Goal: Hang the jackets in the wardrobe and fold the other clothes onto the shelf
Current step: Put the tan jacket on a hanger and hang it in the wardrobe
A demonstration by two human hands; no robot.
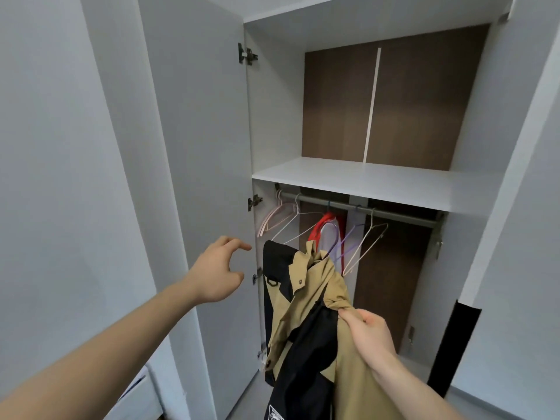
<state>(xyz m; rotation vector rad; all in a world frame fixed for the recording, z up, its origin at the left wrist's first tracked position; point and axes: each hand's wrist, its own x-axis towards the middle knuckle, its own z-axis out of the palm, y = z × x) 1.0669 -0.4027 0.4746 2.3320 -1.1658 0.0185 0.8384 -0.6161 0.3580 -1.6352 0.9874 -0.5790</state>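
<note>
Two bare hands are raised in front of an open wardrobe [278, 122]. The right hand [368, 331] is closed, fingers pinched on a bunch of tan fabric at the shoulder of a tan-and-black jacket [306, 301]; the jacket hangs down from that grip, its collar standing above and to the left of the hand, its black panels falling below and left, a white printed label showing at the bottom edge of the view. The left hand [216, 269] holds nothing: fingers spread and curled, thumb apart from the rest, palm turned toward the jacket, just left of the black shoulder and not touching it. This hand sits in front of the inner face of the open left door [194, 147], near the lower hinge. Above and beyond both hands a grey rail [394, 213] runs across the wardrobe beneath a white shelf [378, 180]. On the rail hang several bare wire hangers: pink ones [274, 216] at the far left, above the left hand; a white one [298, 221] beside them; a purple one [348, 237] and a pale one [368, 244] above the right hand. A red garment [325, 225] hangs between them, directly behind the jacket's collar. Whether the jacket already sits on a hanger cannot be told. The shelf carries no clothes.
</note>
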